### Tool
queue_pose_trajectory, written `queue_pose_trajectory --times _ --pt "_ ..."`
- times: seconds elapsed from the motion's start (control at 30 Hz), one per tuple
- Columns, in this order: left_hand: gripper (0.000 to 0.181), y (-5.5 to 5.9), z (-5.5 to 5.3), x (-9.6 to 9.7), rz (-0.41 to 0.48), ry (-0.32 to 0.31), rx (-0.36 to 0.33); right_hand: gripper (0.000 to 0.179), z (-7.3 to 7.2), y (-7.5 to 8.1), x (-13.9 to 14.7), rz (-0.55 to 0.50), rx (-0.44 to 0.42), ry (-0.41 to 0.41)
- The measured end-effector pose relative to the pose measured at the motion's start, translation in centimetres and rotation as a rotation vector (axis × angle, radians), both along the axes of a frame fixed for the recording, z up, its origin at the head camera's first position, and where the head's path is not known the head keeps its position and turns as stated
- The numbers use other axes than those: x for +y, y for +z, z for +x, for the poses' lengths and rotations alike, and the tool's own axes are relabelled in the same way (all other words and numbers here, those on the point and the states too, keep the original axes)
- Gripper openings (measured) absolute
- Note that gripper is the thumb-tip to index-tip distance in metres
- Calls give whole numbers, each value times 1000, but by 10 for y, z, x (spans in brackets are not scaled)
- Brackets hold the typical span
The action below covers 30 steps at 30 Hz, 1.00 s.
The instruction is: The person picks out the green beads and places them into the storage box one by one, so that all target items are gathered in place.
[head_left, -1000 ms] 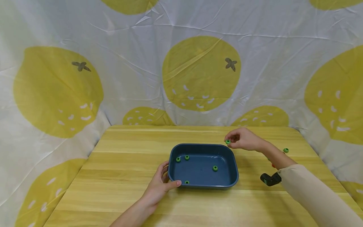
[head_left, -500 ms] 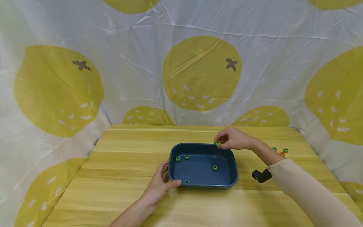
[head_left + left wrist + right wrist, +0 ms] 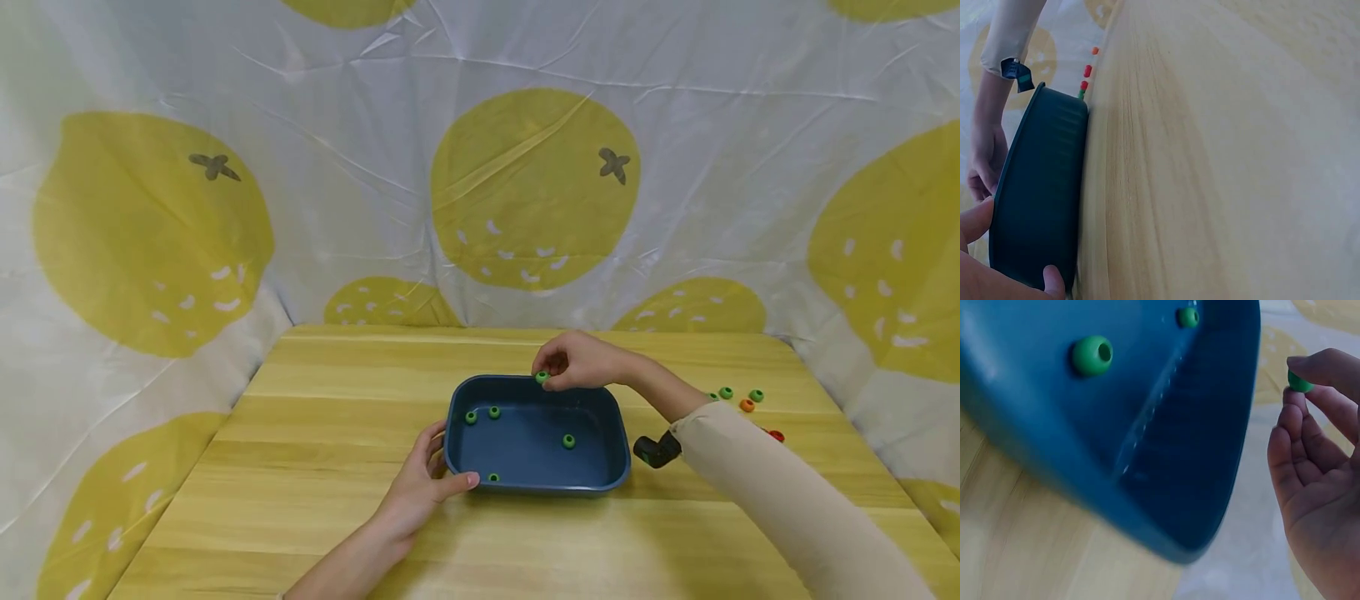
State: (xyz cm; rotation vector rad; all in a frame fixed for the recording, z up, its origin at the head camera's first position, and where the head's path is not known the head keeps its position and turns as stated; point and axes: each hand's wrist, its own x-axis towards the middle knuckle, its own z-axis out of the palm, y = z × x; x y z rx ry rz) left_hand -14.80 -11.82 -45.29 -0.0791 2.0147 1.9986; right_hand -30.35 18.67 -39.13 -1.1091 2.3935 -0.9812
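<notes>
The left hand point(image 3: 416, 487) grips the near left corner of the bin point(image 3: 528, 458), thumb on its rim, fingers along its outer wall. By the bin's far rim, we see the right hand point(image 3: 585, 360) pinching a green bead point(image 3: 542, 377) between thumb and fingertips. We count four loose beads point(image 3: 568, 442), all green, inside the bin. Right of the bin, on the table point(image 3: 300, 467), we note more green beads point(image 3: 757, 396), an orange bead point(image 3: 747, 406) and, beside the sleeve point(image 3: 780, 492), a red bead point(image 3: 777, 436).

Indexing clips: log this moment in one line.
left hand: grips blue tray; right hand: pinches green bead; inside tray: four green beads
</notes>
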Motion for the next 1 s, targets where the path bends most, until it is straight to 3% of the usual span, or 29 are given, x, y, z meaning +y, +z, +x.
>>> queue_pose_trajectory --times 0.5,1.0 --pt "92 1 -1 0 5 -6 4 22 -8 0 -47 -11 89 101" --pt "92 0 -1 1 4 -6 2 24 -10 -1 -64 -33 117 96"
